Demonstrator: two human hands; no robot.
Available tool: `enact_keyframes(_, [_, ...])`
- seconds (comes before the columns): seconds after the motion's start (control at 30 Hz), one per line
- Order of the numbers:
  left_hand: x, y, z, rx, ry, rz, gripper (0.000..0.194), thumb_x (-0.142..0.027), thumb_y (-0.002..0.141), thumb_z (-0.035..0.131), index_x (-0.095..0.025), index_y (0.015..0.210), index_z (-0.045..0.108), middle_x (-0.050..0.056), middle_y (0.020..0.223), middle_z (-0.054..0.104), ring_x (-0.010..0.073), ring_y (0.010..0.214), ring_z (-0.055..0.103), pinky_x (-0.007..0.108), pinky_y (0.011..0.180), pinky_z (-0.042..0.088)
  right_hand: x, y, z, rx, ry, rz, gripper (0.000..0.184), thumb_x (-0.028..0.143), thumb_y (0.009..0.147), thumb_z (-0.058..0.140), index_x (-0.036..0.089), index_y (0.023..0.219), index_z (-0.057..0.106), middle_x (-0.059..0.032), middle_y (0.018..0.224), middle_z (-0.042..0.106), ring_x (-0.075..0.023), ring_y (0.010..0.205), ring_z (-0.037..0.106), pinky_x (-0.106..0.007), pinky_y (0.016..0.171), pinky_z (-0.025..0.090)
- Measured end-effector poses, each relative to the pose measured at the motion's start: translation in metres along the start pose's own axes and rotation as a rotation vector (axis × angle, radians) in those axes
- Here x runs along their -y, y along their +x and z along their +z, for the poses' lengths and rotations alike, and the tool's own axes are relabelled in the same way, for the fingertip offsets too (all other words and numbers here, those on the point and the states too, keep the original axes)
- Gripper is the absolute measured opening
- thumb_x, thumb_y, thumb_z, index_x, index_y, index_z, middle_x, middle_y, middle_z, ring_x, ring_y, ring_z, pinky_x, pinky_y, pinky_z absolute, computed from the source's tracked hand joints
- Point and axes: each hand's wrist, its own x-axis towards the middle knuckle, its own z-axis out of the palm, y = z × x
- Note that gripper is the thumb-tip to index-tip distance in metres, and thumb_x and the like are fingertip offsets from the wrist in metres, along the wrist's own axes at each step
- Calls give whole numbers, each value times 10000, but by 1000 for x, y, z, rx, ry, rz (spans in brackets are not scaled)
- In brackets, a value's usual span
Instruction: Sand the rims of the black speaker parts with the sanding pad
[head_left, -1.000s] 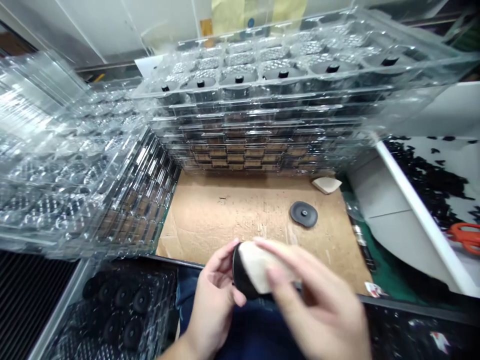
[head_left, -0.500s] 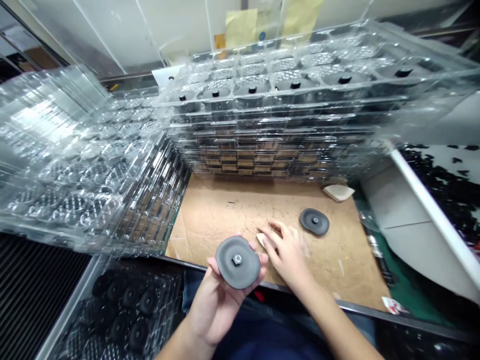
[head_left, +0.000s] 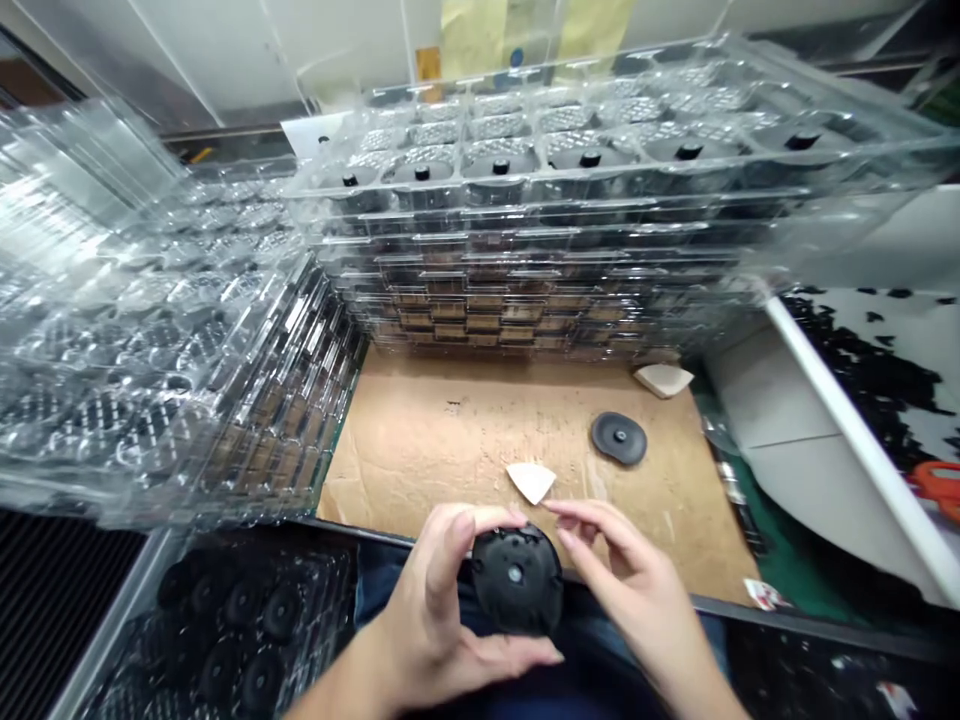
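In the head view my left hand (head_left: 439, 610) grips a round black rubber-like disc (head_left: 517, 590) by its rim, thumb at the lower edge and fingers at the upper edge. The disc's face with small holes and a metal centre shows. My right hand (head_left: 630, 580) is beside the disc's right edge, its index finger and thumb slightly apart and nothing visible between them. Just beyond the hands, a cream triangular block (head_left: 531, 482) lies on the cardboard (head_left: 420, 430). A second dark disc (head_left: 619, 438) with a central stud lies farther right.
Stacked clear plastic trays (head_left: 510, 220) stand at the back, the top one holding black studded parts. More clear trays (head_left: 187, 330) are at left. Another cream block (head_left: 664, 379) lies back right. A white bin (head_left: 847, 420) with black pieces stands right; a tray of discs (head_left: 240, 610) sits lower left.
My left hand has turned the disc over and moved it slightly right and nearer to me. My right hand has come away from the cream block toward the disc.
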Motion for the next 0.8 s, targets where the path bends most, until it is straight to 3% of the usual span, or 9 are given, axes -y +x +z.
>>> enact_keyframes(0.1, [2,1,1,-13,49,11,1121,-348,605,751,-224,1397,-33,143,1104,559,240,988,574,398,853,486,21,2,-13,38,94,51,165,310,828,556,201,930,626,-51,842,625,-154,742,602,-237,655,507])
enact_keyframes(0.27, [1,-6,-1,-73,-51,-119,1029,-517,648,645,-202,1395,11,115,1039,582,215,910,603,356,819,497,57,15,-18,488,363,192,120,320,771,643,221,834,667,9,714,615,-120,672,568,-214,629,463])
enact_keyframes(0.37, [-4,-7,-7,-36,-113,-228,1027,-505,641,657,-240,1393,10,91,1033,592,223,904,592,381,859,460,68,24,-19,633,364,211,87,292,736,684,220,784,692,13,707,624,-120,654,554,-229,626,444])
enact_keyframes(0.5, [-14,-4,-14,51,-255,-425,991,-440,663,660,-279,1394,11,80,1060,595,239,949,567,386,940,366,72,30,-19,722,478,254,58,224,709,701,251,759,707,28,675,636,-124,632,565,-235,601,433])
enact_keyframes(0.63, [-17,-1,-15,92,-380,-490,1025,-457,622,684,-299,1391,25,63,1055,605,241,938,566,375,933,343,71,29,-17,758,653,307,37,220,707,695,243,735,692,27,694,643,-121,643,580,-242,628,453])
enact_keyframes(0.8, [-9,2,-15,93,-408,-555,957,-377,611,732,-337,1370,152,39,1052,610,231,972,564,349,911,356,57,20,-14,631,487,172,56,281,747,647,244,772,681,-4,717,611,-153,677,555,-266,630,444])
